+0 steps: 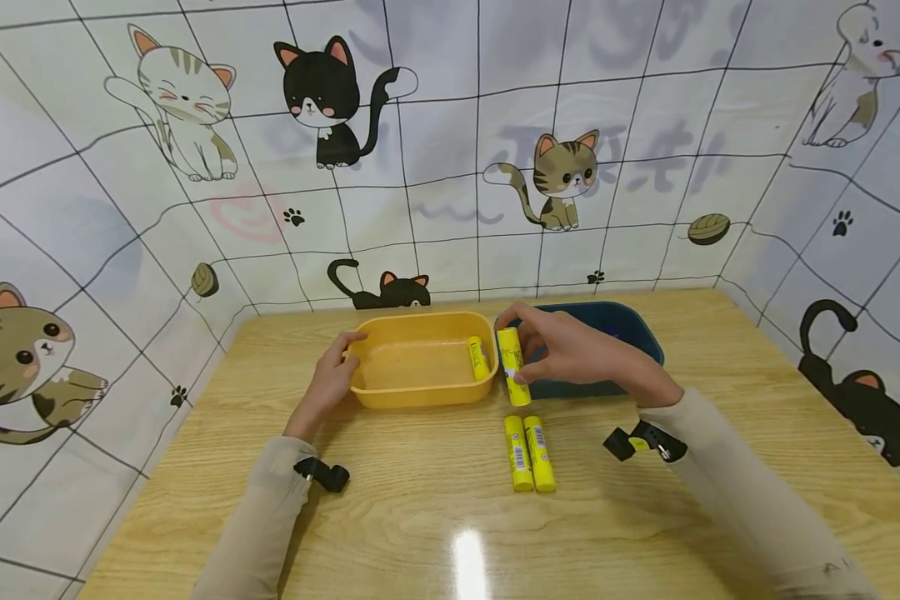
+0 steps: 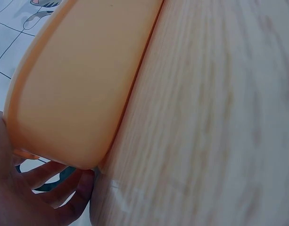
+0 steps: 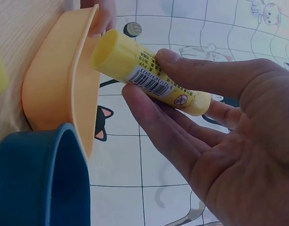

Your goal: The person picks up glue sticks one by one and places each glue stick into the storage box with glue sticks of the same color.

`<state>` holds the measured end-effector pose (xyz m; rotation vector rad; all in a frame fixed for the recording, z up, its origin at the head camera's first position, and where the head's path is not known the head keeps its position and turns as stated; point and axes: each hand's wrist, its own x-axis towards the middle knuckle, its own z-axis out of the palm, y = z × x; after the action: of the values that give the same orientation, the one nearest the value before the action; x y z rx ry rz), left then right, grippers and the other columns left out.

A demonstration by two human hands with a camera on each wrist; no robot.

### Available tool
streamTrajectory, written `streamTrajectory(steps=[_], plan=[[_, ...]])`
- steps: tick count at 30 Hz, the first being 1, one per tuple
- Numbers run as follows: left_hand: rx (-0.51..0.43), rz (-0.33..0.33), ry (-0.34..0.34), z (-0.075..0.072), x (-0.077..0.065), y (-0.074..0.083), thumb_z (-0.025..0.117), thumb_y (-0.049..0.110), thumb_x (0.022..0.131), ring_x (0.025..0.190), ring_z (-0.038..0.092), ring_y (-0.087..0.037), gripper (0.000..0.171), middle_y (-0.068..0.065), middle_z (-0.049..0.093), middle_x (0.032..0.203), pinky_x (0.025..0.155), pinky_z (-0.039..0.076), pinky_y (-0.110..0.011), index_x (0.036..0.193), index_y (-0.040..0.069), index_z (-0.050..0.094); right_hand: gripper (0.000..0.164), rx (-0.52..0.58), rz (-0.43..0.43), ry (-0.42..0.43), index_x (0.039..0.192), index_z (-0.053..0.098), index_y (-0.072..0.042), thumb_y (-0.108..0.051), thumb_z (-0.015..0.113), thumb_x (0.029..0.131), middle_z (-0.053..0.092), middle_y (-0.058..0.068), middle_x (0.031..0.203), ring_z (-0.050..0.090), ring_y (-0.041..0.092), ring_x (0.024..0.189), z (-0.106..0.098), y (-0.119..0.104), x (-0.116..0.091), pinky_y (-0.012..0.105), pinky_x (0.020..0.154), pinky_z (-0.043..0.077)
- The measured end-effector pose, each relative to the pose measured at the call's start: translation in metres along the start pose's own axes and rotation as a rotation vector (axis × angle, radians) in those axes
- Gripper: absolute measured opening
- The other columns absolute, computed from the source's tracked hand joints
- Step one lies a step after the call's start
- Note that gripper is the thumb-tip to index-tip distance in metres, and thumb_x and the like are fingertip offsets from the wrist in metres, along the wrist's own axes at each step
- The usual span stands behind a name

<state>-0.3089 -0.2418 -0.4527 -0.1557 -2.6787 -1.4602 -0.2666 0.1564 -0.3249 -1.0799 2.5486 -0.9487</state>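
My right hand (image 1: 570,346) holds a yellow glue stick (image 1: 511,354) up at the seam between two bins, pinched between thumb and fingers. In the right wrist view the barcode on the held glue stick (image 3: 151,80) shows, and the stick lies tilted across the fingers. My left hand (image 1: 332,382) grips the left end of the yellow plastic bin (image 1: 420,398), its fingers hooked over the rim. Inside that bin another glue stick (image 1: 477,358) leans along the right end. On the table in front, two more glue sticks (image 1: 518,454) lie side by side.
A dark blue bin (image 1: 596,313) stands right of the yellow one, partly hidden behind my right hand. The wooden table (image 1: 390,517) runs back to a wall sheet (image 1: 450,167) printed with cats and a grid, which also closes off both sides.
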Motion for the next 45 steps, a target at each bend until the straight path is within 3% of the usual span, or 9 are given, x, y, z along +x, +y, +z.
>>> streamTrajectory(steps=[5, 12, 21, 27, 33, 37, 40, 45], plan=[[-0.005, -0.005, -0.006, 0.0, 0.001, 0.0, 0.039, 0.007, 0.104, 0.123, 0.056, -0.038, 0.045, -0.019, 0.046, 0.158, 0.091, 0.053, -0.042, 0.148, 0.01, 0.051, 0.066, 0.003, 0.009, 0.002, 0.143, 0.041, -0.011, -0.011, 0.08, 0.089, 0.073, 0.01, 0.114, 0.072, 0.018, 0.099, -0.003, -0.006, 0.015, 0.038, 0.087, 0.06], [0.004, -0.001, -0.027, -0.002, 0.0, 0.0, 0.038, 0.009, 0.107, 0.142, 0.042, -0.042, 0.045, -0.017, 0.04, 0.163, 0.109, 0.043, -0.057, 0.15, 0.01, 0.048, 0.064, 0.054, 0.029, 0.003, 0.142, 0.04, -0.01, -0.009, 0.078, 0.09, 0.072, 0.015, 0.114, 0.074, 0.023, 0.1, -0.006, -0.013, 0.039, 0.035, 0.081, 0.062], [0.003, -0.005, -0.03, -0.003, -0.001, 0.0, 0.038, 0.009, 0.107, 0.147, 0.036, -0.044, 0.045, -0.016, 0.039, 0.163, 0.116, 0.036, -0.062, 0.151, 0.011, 0.047, 0.069, 0.106, 0.041, -0.053, 0.147, 0.038, -0.009, -0.007, 0.077, 0.091, 0.068, 0.022, 0.124, 0.073, 0.032, 0.109, -0.009, -0.02, 0.069, 0.037, 0.083, 0.063], [-0.009, -0.008, -0.027, -0.002, -0.001, 0.001, 0.038, 0.008, 0.106, 0.145, 0.038, -0.044, 0.046, -0.017, 0.039, 0.163, 0.115, 0.037, -0.061, 0.151, 0.009, 0.047, 0.067, 0.168, 0.057, -0.079, 0.145, 0.039, -0.008, -0.001, 0.076, 0.09, 0.068, 0.025, 0.121, 0.073, 0.034, 0.107, -0.012, -0.021, 0.085, 0.039, 0.082, 0.064], [-0.011, -0.008, -0.021, -0.001, 0.0, 0.001, 0.039, 0.007, 0.105, 0.145, 0.039, -0.043, 0.046, -0.017, 0.04, 0.163, 0.116, 0.037, -0.06, 0.15, 0.009, 0.048, 0.058, 0.163, 0.095, -0.095, 0.139, 0.041, -0.008, -0.005, 0.075, 0.092, 0.07, 0.024, 0.119, 0.075, 0.032, 0.099, -0.012, -0.015, 0.1, 0.038, 0.08, 0.064], [-0.016, -0.012, -0.021, -0.001, -0.001, 0.001, 0.04, 0.007, 0.105, 0.142, 0.042, -0.043, 0.045, -0.017, 0.04, 0.162, 0.111, 0.043, -0.058, 0.15, 0.01, 0.048, 0.055, 0.15, 0.121, -0.11, 0.137, 0.04, -0.009, -0.005, 0.073, 0.094, 0.07, 0.024, 0.118, 0.076, 0.033, 0.094, -0.011, -0.01, 0.111, 0.035, 0.077, 0.064], [-0.016, -0.012, -0.02, -0.001, 0.0, 0.0, 0.039, 0.007, 0.105, 0.141, 0.044, -0.042, 0.046, -0.017, 0.04, 0.162, 0.107, 0.046, -0.056, 0.15, 0.011, 0.048, 0.051, 0.141, 0.151, -0.127, 0.137, 0.039, -0.009, -0.004, 0.069, 0.096, 0.068, 0.024, 0.118, 0.076, 0.035, 0.095, -0.009, -0.008, 0.121, 0.035, 0.078, 0.064], [-0.016, -0.005, -0.024, -0.002, 0.0, 0.0, 0.038, 0.007, 0.106, 0.144, 0.041, -0.043, 0.045, -0.017, 0.039, 0.162, 0.112, 0.042, -0.059, 0.15, 0.01, 0.048, 0.048, 0.136, 0.202, -0.142, 0.138, 0.038, -0.009, 0.0, 0.064, 0.099, 0.064, 0.024, 0.119, 0.075, 0.035, 0.1, -0.006, -0.01, 0.135, 0.035, 0.082, 0.063]])
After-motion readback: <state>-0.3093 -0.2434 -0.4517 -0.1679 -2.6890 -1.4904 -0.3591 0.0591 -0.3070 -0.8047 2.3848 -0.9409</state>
